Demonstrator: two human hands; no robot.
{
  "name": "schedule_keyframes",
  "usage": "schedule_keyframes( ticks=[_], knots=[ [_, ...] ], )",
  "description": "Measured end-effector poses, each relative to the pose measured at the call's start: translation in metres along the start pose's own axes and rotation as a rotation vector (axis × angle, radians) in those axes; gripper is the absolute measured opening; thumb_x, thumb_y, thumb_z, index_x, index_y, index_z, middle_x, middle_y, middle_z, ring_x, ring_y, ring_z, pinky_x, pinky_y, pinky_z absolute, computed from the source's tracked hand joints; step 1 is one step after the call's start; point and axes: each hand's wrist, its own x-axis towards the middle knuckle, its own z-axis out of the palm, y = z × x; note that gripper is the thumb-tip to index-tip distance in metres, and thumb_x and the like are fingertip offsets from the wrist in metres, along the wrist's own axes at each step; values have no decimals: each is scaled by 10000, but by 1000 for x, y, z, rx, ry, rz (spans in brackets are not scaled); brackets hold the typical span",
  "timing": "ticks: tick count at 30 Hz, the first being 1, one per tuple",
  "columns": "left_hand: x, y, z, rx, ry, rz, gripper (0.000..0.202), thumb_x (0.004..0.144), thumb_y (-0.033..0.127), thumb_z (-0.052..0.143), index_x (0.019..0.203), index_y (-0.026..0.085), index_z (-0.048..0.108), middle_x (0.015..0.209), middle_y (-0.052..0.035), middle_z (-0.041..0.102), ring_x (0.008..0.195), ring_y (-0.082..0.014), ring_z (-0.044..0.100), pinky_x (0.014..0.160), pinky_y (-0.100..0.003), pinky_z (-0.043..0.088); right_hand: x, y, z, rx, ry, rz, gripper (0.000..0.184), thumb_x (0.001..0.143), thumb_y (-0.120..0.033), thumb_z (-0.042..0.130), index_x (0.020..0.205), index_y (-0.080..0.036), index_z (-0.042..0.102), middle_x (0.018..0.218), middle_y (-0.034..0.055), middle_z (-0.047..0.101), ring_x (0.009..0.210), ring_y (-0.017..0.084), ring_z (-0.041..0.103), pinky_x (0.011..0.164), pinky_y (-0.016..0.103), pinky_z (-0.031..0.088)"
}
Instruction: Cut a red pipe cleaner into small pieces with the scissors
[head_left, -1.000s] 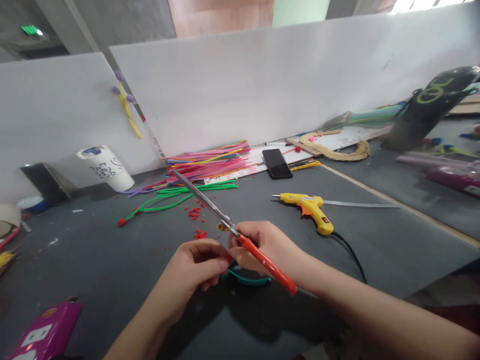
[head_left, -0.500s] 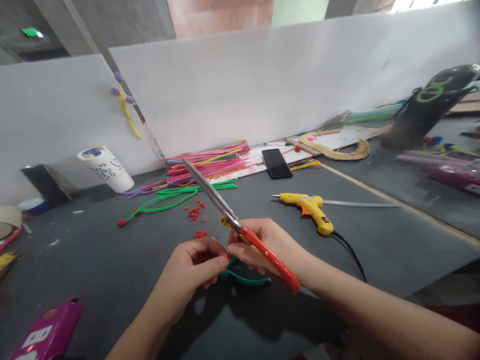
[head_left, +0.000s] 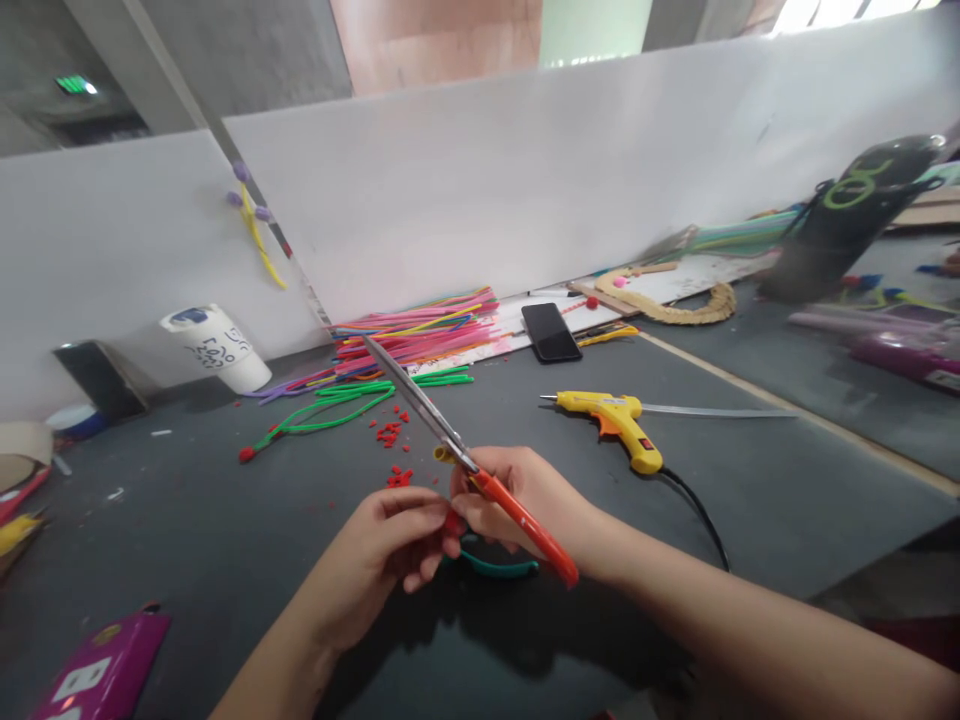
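Observation:
My left hand (head_left: 390, 540) is closed in a pinch on a small red piece (head_left: 454, 522), whose exact kind I cannot make out. My right hand (head_left: 521, 495) meets it at the fingertips and is wrapped round red-handled scissors (head_left: 525, 525). Their metal blades point away to the upper left. A yellow rolled end (head_left: 442, 454) pokes out beside the blades; the rest of it is hidden by the fingers. Below both hands a teal curved strip (head_left: 499, 569) shows, partly covered. Small red scraps (head_left: 390, 434) lie on the table just beyond my left hand.
A yellow glue gun (head_left: 607, 415) with a black cord lies at right. Behind are pink pipe cleaners (head_left: 412, 335), green stems (head_left: 337, 400), a phone (head_left: 551, 332) and a white cup (head_left: 217, 350). A purple box (head_left: 112, 665) sits front left; a black bottle (head_left: 847, 220) stands far right.
My left fingers have shifted their pinch, and more of the red piece shows between the hands. The scissors have moved slightly left and down with my right hand.

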Motion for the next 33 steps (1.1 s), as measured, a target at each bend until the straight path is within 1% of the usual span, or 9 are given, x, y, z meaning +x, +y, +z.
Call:
schedule_keyframes(
  ticks=[3,7,11,15,17,21,25,28,33],
  knots=[
    [-1,2,1,-49,-104,-28,258,784,292,539,666,84,636,612,-65,602,389,-26,395,348,-145,250,-2,-1,-1,37,-47,-58,82,677,-92,463,683,-173,454,545,-55,505,453,54,411,429,150,327],
    [-1,1,0,-90,-126,-67,188,718,271,626,651,95,619,563,-19,556,355,-4,351,318,-131,185,-2,0,-1,-34,1,-130,82,656,-89,500,653,-162,464,577,-44,499,526,71,443,483,163,362],
    [0,0,0,9,-27,-22,158,638,251,689,626,128,590,511,23,517,356,-18,353,315,-131,196,-1,1,-1,-1,11,-49,39,699,-141,506,673,-164,489,506,-75,419,407,39,368,368,131,301],
    [-2,0,3,288,172,192,124,661,259,661,654,143,618,527,29,511,407,-45,393,367,-156,283,0,1,-3,13,40,44,38,723,-200,507,707,-168,521,484,-77,435,360,40,382,319,126,305],
    [-3,0,3,417,235,275,109,674,253,643,654,147,627,557,22,528,434,-57,409,393,-173,306,1,1,-3,-7,60,58,34,711,-196,516,695,-167,522,475,-79,440,351,37,381,314,124,305],
    [-3,-1,3,575,267,353,96,689,258,620,663,166,630,596,12,559,464,-79,434,432,-201,335,2,0,-2,-2,62,75,28,687,-158,516,661,-163,507,458,-85,428,345,29,369,318,118,293],
    [-4,-2,3,639,267,415,93,681,253,621,636,171,619,636,-4,577,572,-121,506,528,-226,394,2,-2,-1,1,59,79,72,652,-90,484,645,-161,497,460,-88,424,349,24,372,331,114,288],
    [-5,-1,-1,627,233,395,85,673,231,619,617,167,608,651,-10,579,606,-130,518,550,-227,402,0,-3,-2,12,65,86,83,644,-90,476,663,-167,499,460,-90,418,354,32,377,332,122,292],
    [-3,1,-6,436,160,219,136,691,271,598,759,161,637,594,9,550,498,-93,458,422,-185,333,0,-2,-2,-5,57,86,77,653,-105,467,674,-174,494,456,-91,401,369,43,376,343,133,293]
  ],
)
